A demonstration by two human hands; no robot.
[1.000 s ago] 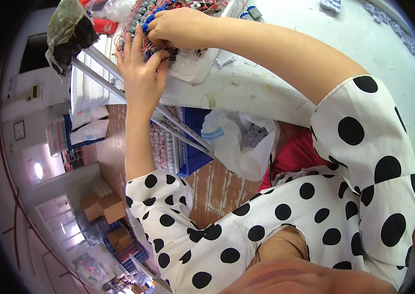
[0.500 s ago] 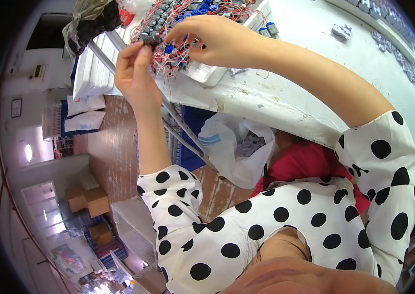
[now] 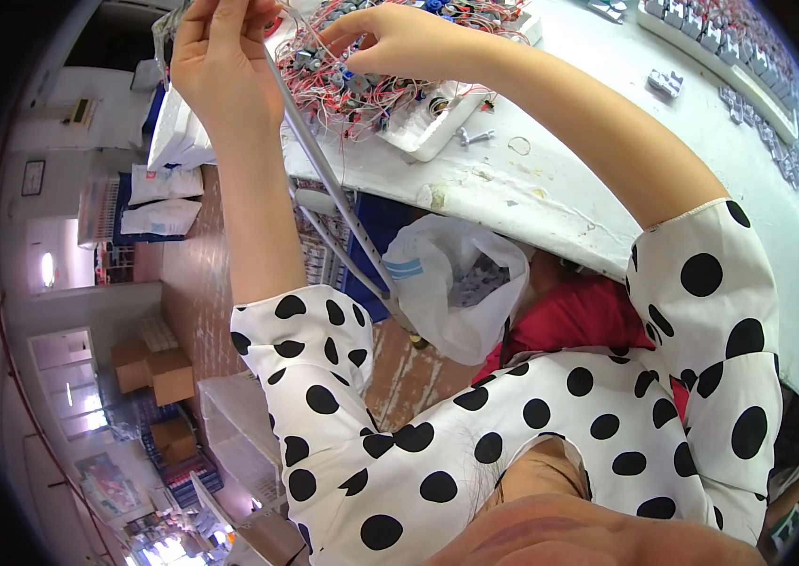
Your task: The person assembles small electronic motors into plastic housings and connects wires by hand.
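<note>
My left hand (image 3: 227, 80) is raised at the upper left beside a metal pole (image 3: 315, 156). Its fingers are bent together, with their tips cut off by the top edge; what they hold cannot be made out. My right hand (image 3: 390, 42) reaches over a tangled pile of red and white wires (image 3: 362, 104) with small grey and blue parts. Its fingers are bent and its thumb stands apart, with no held thing visible. Pale wires pass close to its fingertips. A white foam tray (image 3: 418, 132) sits at the pile's near edge.
A white worktable (image 3: 550, 179) spans the top and right, with a small grey part (image 3: 665, 83) and a long tray of grey parts (image 3: 725, 61). Below its edge hangs a white plastic bag (image 3: 456, 311). Cardboard boxes (image 3: 173, 377) stand at the left.
My left hand has moved up and left, away from the pile, so its fingertips leave the picture. The dark part it pinched is out of sight. My right hand has shifted slightly up and left.
</note>
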